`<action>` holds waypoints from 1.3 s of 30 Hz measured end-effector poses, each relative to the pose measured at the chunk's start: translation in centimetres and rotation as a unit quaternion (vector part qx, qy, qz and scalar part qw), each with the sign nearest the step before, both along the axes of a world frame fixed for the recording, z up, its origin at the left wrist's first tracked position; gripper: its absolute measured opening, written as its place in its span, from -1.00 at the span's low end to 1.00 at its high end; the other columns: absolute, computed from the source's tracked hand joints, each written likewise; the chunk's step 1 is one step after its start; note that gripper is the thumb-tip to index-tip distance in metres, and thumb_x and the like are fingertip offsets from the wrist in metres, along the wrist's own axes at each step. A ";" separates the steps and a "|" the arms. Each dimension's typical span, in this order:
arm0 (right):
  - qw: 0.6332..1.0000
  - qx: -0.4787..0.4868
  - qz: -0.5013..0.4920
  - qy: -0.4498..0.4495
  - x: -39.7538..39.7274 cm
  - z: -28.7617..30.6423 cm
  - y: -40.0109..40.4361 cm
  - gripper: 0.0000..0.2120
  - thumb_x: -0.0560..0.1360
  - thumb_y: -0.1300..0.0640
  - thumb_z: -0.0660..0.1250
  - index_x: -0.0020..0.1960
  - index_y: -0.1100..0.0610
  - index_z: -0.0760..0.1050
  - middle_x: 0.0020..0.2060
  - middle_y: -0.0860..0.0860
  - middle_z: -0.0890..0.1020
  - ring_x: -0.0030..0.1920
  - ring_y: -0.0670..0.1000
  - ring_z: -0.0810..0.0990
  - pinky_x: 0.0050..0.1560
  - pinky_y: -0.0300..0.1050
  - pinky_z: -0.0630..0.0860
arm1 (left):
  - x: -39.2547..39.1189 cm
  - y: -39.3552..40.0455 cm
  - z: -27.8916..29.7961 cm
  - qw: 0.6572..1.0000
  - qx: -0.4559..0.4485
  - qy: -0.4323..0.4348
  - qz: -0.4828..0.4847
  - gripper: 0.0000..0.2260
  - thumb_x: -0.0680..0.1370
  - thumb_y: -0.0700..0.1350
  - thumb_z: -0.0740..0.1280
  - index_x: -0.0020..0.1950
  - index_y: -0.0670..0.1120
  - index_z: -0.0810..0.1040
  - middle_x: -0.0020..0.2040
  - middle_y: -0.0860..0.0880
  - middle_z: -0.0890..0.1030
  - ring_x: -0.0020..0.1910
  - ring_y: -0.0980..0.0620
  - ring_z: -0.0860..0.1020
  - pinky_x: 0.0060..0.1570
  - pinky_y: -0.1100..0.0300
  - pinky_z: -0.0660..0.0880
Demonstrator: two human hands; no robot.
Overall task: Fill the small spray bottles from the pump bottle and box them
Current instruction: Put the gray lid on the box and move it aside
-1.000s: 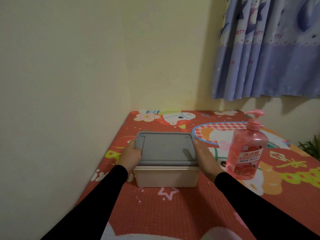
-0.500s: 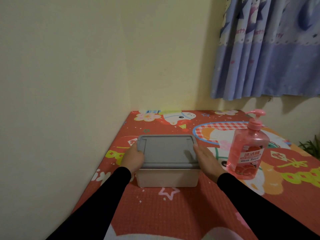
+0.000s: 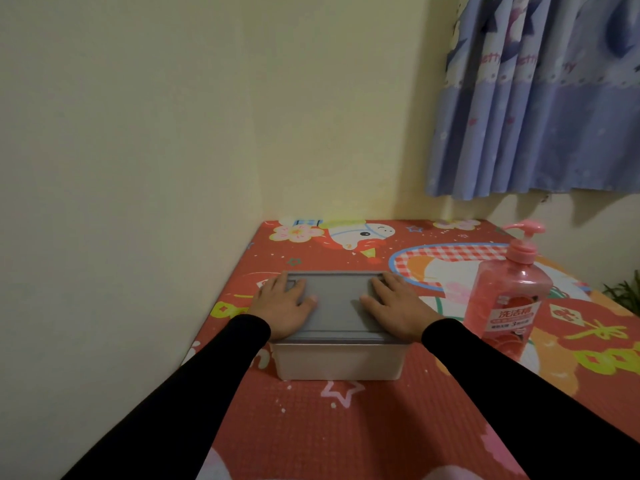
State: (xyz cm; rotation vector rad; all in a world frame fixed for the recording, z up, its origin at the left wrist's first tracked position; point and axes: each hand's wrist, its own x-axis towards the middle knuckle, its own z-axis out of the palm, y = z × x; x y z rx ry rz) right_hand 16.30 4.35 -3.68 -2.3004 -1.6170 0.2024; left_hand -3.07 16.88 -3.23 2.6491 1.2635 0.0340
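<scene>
My left hand and right hand lay flat, fingers straight, pressing lid on box. Risk: uneven press leaves corner unlatched; pump bottle near right elbow, could topple.

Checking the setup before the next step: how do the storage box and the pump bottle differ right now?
The storage box is low, wide and pale with a grey lid; the pump bottle is tall, narrow and see-through pink. The left hand and right hand lie flat on the box's lid; nothing touches the bottle. The box's contents are hidden; the bottle's show. Both stand on the red mat.
</scene>
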 end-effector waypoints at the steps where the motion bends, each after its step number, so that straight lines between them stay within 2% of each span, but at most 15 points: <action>1: 1.000 -0.006 0.003 -0.004 0.1 -0.1 0.1 -0.40 0.62 -0.16 0.01 0.55 0.14 0.07 0.55 0.11 0.06 0.56 0.11 -0.02 0.54 0.02 -0.08 | 0.0 -0.1 -0.1 1.000 -0.008 0.008 0.000 -0.40 0.61 0.29 -0.11 0.59 0.06 -0.08 0.59 -0.10 -0.18 0.57 -0.11 -0.16 0.50 -0.05 -0.13; 6: 0.999 -0.046 0.006 -0.010 0.1 0.1 0.1 -0.32 0.58 -0.29 -0.15 0.51 0.14 0.12 0.54 0.14 0.05 0.55 0.09 -0.05 0.53 -0.02 -0.08 | 0.1 -0.2 -0.4 1.000 -0.009 0.028 0.003 -0.35 0.57 0.35 -0.13 0.58 0.08 -0.12 0.59 -0.08 -0.22 0.56 -0.09 -0.20 0.51 -0.08 -0.14; 9: 0.995 -0.070 0.033 -0.056 0.4 -0.2 0.3 0.26 0.11 -0.56 -0.60 0.51 0.11 0.14 0.54 0.15 0.06 0.55 0.13 -0.06 0.55 0.04 -0.08 | 0.1 -0.4 -0.2 0.999 -0.016 0.033 0.002 -0.35 0.58 0.35 -0.13 0.58 0.08 -0.13 0.59 -0.08 -0.23 0.56 -0.10 -0.20 0.51 -0.07 -0.14; 10: 0.997 -0.062 0.018 -0.041 0.5 -0.5 0.4 0.24 0.13 -0.57 -0.56 0.53 0.11 0.11 0.55 0.14 0.03 0.56 0.12 -0.07 0.55 0.03 -0.10 | 0.1 -0.4 -0.1 0.999 -0.022 0.034 0.001 -0.35 0.58 0.34 -0.13 0.59 0.07 -0.13 0.59 -0.08 -0.23 0.56 -0.10 -0.20 0.51 -0.06 -0.14; 13: 0.999 -0.044 -0.007 0.007 0.1 -0.7 0.6 -0.28 0.56 -0.32 -0.14 0.56 0.11 0.00 0.57 0.10 -0.03 0.57 0.10 -0.12 0.53 -0.01 -0.16 | 0.1 -0.4 0.1 0.999 -0.035 0.038 -0.003 -0.35 0.59 0.33 -0.12 0.58 0.05 -0.15 0.58 -0.10 -0.24 0.56 -0.11 -0.21 0.52 -0.05 -0.14; 16: 0.998 -0.046 -0.025 0.034 0.3 -0.7 0.7 -0.26 0.54 -0.33 -0.18 0.56 0.11 0.01 0.57 0.11 -0.03 0.56 0.13 -0.11 0.53 0.00 -0.17 | 0.2 -0.2 0.0 0.998 -0.045 0.034 0.000 -0.36 0.59 0.32 -0.11 0.59 0.05 -0.14 0.58 -0.09 -0.24 0.56 -0.09 -0.21 0.51 -0.03 -0.15; 20: 0.998 0.002 -0.020 0.067 0.5 -0.8 0.5 -0.32 0.54 -0.09 -0.41 0.44 0.18 0.19 0.50 0.16 0.16 0.51 0.22 0.05 0.54 0.05 -0.06 | 0.2 0.4 -0.6 0.999 -0.037 -0.017 -0.002 -0.43 0.63 0.23 -0.08 0.59 0.03 -0.04 0.59 -0.13 -0.15 0.57 -0.10 -0.15 0.52 -0.02 -0.11; 22: 0.993 0.031 -0.058 0.094 0.7 -1.2 0.5 -0.47 0.63 -0.06 -0.19 0.50 0.15 0.13 0.54 0.12 0.10 0.54 0.15 0.01 0.55 0.07 -0.03 | 0.1 0.4 -1.1 0.992 -0.028 -0.124 0.022 -0.48 0.65 0.11 0.01 0.58 -0.04 0.07 0.58 -0.16 0.03 0.56 -0.12 0.02 0.51 0.03 0.00; 25: 0.984 0.055 -0.139 0.096 0.8 -1.5 0.2 -0.35 0.53 -0.19 0.12 0.53 0.05 0.08 0.52 0.16 0.14 0.49 0.19 0.18 0.46 0.13 0.21 | -0.4 -0.1 -1.2 0.959 -0.036 -0.243 0.140 -0.44 0.58 0.06 0.19 0.52 -0.16 0.19 0.45 -0.21 0.34 0.39 -0.19 0.34 0.28 0.03 0.33; 27: 0.968 0.054 -0.200 0.142 0.8 -1.5 -0.1 -0.23 0.42 -0.30 0.20 0.47 0.12 0.19 0.35 0.18 0.42 0.23 0.19 0.47 0.09 0.03 0.51 | -0.6 -0.3 -1.1 0.939 -0.106 -0.247 0.214 -0.43 0.54 0.14 0.24 0.39 -0.22 0.32 0.30 -0.23 0.48 0.20 -0.20 0.49 0.01 0.09 0.39; 29: 0.951 0.022 -0.229 0.205 0.6 -1.2 -0.3 -0.22 0.40 -0.34 0.24 0.35 0.26 0.36 0.11 0.15 0.58 -0.05 0.12 0.56 -0.29 -0.13 0.44 | -0.5 -0.3 -1.3 0.927 -0.142 -0.251 0.241 -0.57 0.52 0.19 0.27 0.01 -0.21 0.52 0.10 -0.22 0.58 -0.02 -0.16 0.54 -0.11 0.11 0.41; 30: 0.946 0.020 -0.235 0.222 0.6 -1.2 -0.2 -0.27 0.41 -0.33 0.25 0.24 0.28 0.46 0.01 0.13 0.61 -0.11 0.09 0.57 -0.34 -0.15 0.39 | -0.5 -0.3 -1.3 0.925 -0.135 -0.256 0.245 -0.58 0.51 0.20 0.28 -0.17 -0.18 0.52 -0.03 -0.20 0.61 -0.13 -0.14 0.54 -0.16 0.11 0.43; 32: 0.948 0.042 -0.233 0.213 0.5 -1.3 -0.4 -0.37 0.40 -0.33 0.28 0.05 0.24 0.57 -0.14 0.10 0.61 -0.18 0.07 0.56 -0.32 -0.13 0.37 | -0.5 -0.7 -1.2 0.926 -0.095 -0.265 0.252 -0.56 0.50 0.20 0.31 -0.30 -0.17 0.49 -0.26 -0.13 0.57 -0.31 -0.08 0.49 -0.33 0.13 0.38; 35: 0.955 0.081 -0.239 0.156 0.1 -1.1 -0.6 -0.46 0.39 -0.33 0.30 -0.14 0.18 0.55 -0.27 0.06 0.57 -0.27 0.04 0.52 -0.33 -0.12 0.35 | -0.4 -1.5 -0.6 0.930 -0.042 -0.262 0.256 -0.60 0.52 0.17 0.32 -0.16 -0.20 0.50 -0.30 -0.05 0.46 -0.28 -0.09 0.45 -0.34 0.13 0.30; 39: 0.963 0.102 -0.224 0.106 -0.7 -0.2 -1.0 -0.56 0.44 -0.27 0.31 -0.30 0.11 0.43 -0.37 0.00 0.48 -0.34 0.01 0.45 -0.40 -0.13 0.27 | -0.2 -1.8 -0.3 0.947 -0.003 -0.229 0.227 -0.50 0.57 0.15 0.26 0.18 -0.30 0.52 0.05 -0.23 0.59 0.02 -0.21 0.54 -0.16 0.14 0.34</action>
